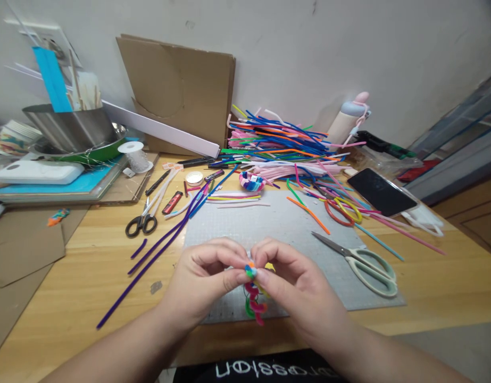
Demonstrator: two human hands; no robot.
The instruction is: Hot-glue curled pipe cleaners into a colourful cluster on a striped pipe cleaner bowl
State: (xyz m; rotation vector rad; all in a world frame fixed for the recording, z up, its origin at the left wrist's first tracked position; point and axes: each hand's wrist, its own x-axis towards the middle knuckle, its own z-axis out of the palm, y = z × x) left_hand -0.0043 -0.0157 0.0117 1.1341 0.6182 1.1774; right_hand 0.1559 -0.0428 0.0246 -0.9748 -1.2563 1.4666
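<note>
Both my left hand (213,274) and my right hand (289,282) are closed in a pinch on a small pipe-cleaner piece (251,271) with blue, green and orange parts. Coiled pink and green pipe-cleaner ends (255,306) hang below my fingers, and a bit of yellow shows behind my right hand. The fingertips hide part of the piece. Beneath my hands lies a grey cutting mat (225,226). Scissors with pale green handles (360,263) rest on the mat's right side, blades slightly apart. A striped pipe-cleaner bundle (252,181) sits past the mat's far edge.
A large heap of pipe cleaners (285,141) lies against the wall. Purple pipe cleaners (145,266), black scissors (141,223) and a lighter (172,203) are on the left. To the right is a phone (382,191); a bottle (344,125) stands behind. Cardboard (181,90) leans upright.
</note>
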